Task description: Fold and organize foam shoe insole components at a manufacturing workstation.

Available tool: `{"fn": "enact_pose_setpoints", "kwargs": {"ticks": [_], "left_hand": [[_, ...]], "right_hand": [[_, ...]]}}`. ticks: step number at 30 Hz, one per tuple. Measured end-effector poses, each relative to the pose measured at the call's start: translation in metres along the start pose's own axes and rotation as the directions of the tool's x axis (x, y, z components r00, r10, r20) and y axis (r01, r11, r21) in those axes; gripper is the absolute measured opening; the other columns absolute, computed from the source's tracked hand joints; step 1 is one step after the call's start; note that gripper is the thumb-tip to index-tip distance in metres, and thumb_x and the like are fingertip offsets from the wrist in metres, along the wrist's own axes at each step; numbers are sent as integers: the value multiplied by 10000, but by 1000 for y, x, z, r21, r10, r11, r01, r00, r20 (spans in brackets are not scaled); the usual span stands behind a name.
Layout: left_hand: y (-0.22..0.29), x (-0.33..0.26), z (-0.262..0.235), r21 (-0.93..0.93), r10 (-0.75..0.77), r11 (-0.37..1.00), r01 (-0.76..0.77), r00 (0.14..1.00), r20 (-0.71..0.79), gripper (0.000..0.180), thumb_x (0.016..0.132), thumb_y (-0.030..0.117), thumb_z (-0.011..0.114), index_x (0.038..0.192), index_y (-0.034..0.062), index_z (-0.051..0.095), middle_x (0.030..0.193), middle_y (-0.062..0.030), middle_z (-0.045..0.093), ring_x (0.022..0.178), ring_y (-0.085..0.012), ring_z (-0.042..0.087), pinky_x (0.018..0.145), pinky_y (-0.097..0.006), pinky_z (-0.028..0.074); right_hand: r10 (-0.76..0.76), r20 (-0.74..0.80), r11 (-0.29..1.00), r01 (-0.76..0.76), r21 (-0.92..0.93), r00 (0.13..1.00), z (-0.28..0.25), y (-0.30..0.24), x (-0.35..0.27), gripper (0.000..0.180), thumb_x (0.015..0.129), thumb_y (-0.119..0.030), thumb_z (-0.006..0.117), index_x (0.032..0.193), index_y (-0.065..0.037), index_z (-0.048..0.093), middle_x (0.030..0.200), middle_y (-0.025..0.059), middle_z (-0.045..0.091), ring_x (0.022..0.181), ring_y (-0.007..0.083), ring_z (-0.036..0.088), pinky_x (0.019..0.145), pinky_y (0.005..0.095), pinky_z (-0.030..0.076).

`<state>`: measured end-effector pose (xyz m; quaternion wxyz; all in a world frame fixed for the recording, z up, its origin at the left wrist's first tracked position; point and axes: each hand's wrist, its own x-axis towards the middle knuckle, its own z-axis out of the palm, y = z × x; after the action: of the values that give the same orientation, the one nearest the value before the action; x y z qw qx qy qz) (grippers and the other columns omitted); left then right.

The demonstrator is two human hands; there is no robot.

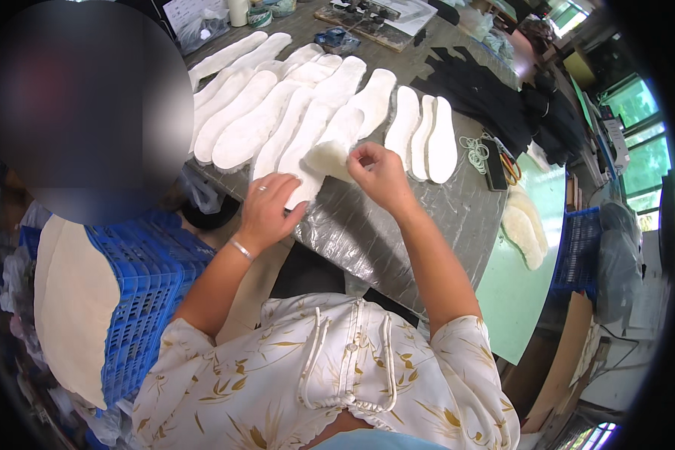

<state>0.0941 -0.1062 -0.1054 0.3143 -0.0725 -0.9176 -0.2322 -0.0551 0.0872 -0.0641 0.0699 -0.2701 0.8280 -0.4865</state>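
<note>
My left hand point(268, 205) lies flat on the near end of a white insole point(301, 159), pressing it to the table's plastic-covered top point(397, 240). My right hand point(380, 176) pinches a soft, cream-coloured foam piece point(328, 156) that sits on the insole. Several more white insoles point(277, 97) lie in an overlapping row across the table. A further group of white insoles point(424, 135) stands to the right of my right hand.
A blue plastic crate point(146, 292) with a tan sheet point(71, 307) over it stands at my left. Black fabric pieces point(495, 94) lie at the far right of the table. Near the table's right edge are rubber bands point(474, 154), a dark phone point(495, 165) and cream foam pieces point(523, 229). A person sits close at the left.
</note>
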Motion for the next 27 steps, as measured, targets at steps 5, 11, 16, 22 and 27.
{"fn": "enact_pose_setpoints", "kwargs": {"ticks": [5,11,16,22,27], "left_hand": [[-17,10,26,131,-7,991,-23,974,227,257,867,182,679,1072,33,634,945,-108,661,959,-272,608,844,-410,430],[-20,15,33,151,-3,988,-38,964,265,201,897,196,634,1029,45,624,857,-112,660,896,-280,616,829,-411,422],[-27,19,35,44,4,999,-10,992,128,150,904,146,619,1018,48,611,916,-124,630,828,-330,611,806,-440,444],[-23,17,24,-40,-118,991,128,973,199,97,883,40,619,973,4,608,1056,-185,581,957,-379,595,822,-435,481],[-8,16,16,-5,-26,1000,26,994,-107,188,812,-16,670,998,12,671,1182,-186,602,1089,-368,593,925,-421,477]], "right_hand": [[-225,-187,964,191,-185,956,1,-10,16,153,821,-159,690,829,-6,684,771,168,684,673,278,683,654,378,542],[-283,-351,954,223,-201,892,-66,-21,93,180,839,-174,685,875,2,687,743,159,685,634,255,676,645,370,539],[-525,-132,833,476,-284,841,-111,-66,71,95,860,-80,684,936,-28,660,917,118,674,723,210,686,668,331,538],[-589,267,676,647,-354,762,-119,-33,-41,211,797,-67,726,967,-79,602,1001,65,665,819,242,690,677,317,574],[-357,291,755,457,-469,888,-105,31,-108,204,801,-106,726,967,-86,610,1039,34,655,791,264,677,650,372,571]]}}
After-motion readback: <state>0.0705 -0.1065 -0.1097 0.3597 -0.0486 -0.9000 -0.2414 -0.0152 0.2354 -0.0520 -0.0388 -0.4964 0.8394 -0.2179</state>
